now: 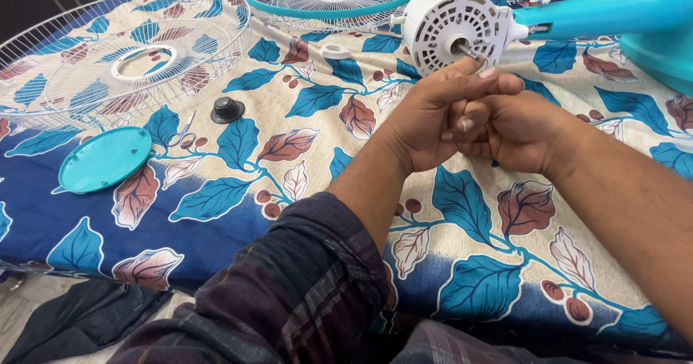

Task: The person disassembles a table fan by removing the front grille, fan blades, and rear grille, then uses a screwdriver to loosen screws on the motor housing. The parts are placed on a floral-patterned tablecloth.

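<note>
Fan motor [453,30] above clasped, empty-looking hands [473,118] on leaf-print cloth [303,154], grilles [115,53] beside.

There are no boxes, bags, signs or screens to see here. No label shows on any of the things either.
</note>
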